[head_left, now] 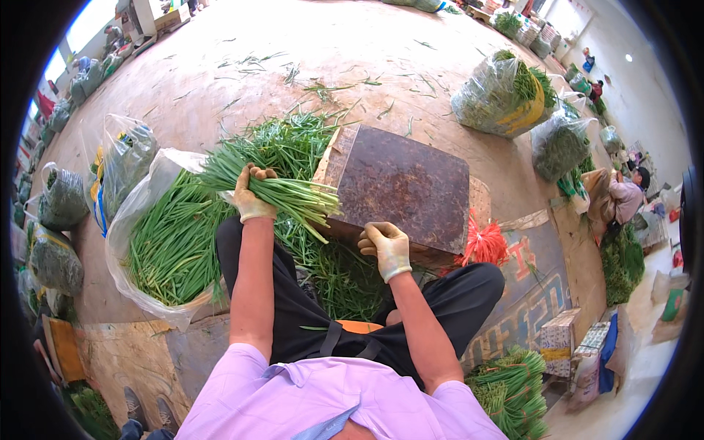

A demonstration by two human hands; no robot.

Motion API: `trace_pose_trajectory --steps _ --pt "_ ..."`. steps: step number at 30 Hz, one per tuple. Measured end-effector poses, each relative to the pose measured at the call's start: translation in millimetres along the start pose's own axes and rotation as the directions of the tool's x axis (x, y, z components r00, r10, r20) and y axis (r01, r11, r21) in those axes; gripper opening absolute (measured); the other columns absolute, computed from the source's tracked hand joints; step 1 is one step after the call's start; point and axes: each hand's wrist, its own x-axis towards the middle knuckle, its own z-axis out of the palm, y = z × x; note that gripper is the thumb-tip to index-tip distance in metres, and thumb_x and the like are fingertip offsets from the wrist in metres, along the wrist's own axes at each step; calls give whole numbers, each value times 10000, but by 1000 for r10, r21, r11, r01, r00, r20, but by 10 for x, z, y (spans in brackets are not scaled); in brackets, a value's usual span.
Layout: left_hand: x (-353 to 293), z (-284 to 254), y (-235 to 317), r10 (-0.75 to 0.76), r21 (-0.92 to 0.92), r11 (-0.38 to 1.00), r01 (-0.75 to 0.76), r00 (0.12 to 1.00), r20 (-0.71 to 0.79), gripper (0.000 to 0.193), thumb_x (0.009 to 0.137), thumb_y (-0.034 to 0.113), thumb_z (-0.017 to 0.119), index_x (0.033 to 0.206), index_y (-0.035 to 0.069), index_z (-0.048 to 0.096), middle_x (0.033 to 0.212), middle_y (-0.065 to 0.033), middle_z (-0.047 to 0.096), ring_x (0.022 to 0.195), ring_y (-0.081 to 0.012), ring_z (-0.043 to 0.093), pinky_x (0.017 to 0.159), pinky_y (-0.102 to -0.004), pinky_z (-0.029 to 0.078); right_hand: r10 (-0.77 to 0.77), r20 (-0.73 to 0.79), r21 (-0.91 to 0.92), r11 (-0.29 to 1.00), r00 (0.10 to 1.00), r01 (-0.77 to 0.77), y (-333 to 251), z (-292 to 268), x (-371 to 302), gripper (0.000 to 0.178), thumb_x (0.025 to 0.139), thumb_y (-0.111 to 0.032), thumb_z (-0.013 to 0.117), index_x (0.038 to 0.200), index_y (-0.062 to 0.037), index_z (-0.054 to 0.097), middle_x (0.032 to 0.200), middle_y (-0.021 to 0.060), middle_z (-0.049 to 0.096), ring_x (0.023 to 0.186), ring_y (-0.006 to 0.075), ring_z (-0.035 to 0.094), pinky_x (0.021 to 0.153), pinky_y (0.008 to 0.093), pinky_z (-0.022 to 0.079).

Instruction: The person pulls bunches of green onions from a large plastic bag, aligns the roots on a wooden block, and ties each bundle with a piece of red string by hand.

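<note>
While the gloved left hand (254,198) grasps a bunch of long green stalks (302,195), the right hand (386,246) is curled in just beside the near edge of a dark-topped box (403,180) — whether it pinches anything thin, I cannot tell. The bunch is held up at the box's left corner, its pale ends pointing right and its leafy tips to the upper left. Behind it spreads a heap of loose greens (290,139); to the left, an open plastic bag (119,246) is full of similar leaves. Red strands (485,242) hang at the box's right corner, and more green bundles (507,389) lie at lower right.
</note>
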Motion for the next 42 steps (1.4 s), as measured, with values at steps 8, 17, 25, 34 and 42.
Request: trace_pose_trajectory --steps 8,17,25,34,42 --pt "-74 -85 -163 -153 11 988 152 985 76 121 984 159 573 1002 43 603 752 -11 627 631 -172 614 740 -387 550 -92 293 -267 948 952 173 -212 503 111 207 900 -68 692 1044 79 675 910 123 714 696 161 675 617 282 553" --pt "-152 -4 -166 -85 158 984 82 996 12 110 984 173 588 992 63 586 740 -18 621 630 -189 621 743 -413 561 -468 294 -375 745 833 551 -262 185 70 78 921 -56 675 966 -4 712 790 53 704 670 109 663 593 241 515" --pt "-149 115 -207 -3 209 978 17 998 -65 229 855 128 663 1052 62 567 718 -76 601 632 -264 631 649 -456 567 -370 35 -257 894 928 367 -998 73 -597 128 906 42 579 996 3 662 728 68 614 544 93 535 463 239 436" --pt "-251 -12 287 95 22 995 -94 994 -49 74 910 118 622 906 51 591 704 -58 611 629 -232 604 673 -431 531 278 334 -529 846 901 -65 -232 -544 -98 427 860 -112 697 1254 18 591 1085 169 665 885 248 684 713 341 562" --pt "-188 5 23 -59 -28 998 61 996 72 126 975 155 579 979 30 592 775 -36 638 682 -190 648 805 -402 545 -276 470 -625 567 839 537 53 -316 203 583 866 -43 711 1404 -13 489 1302 157 610 1092 237 658 891 312 548"
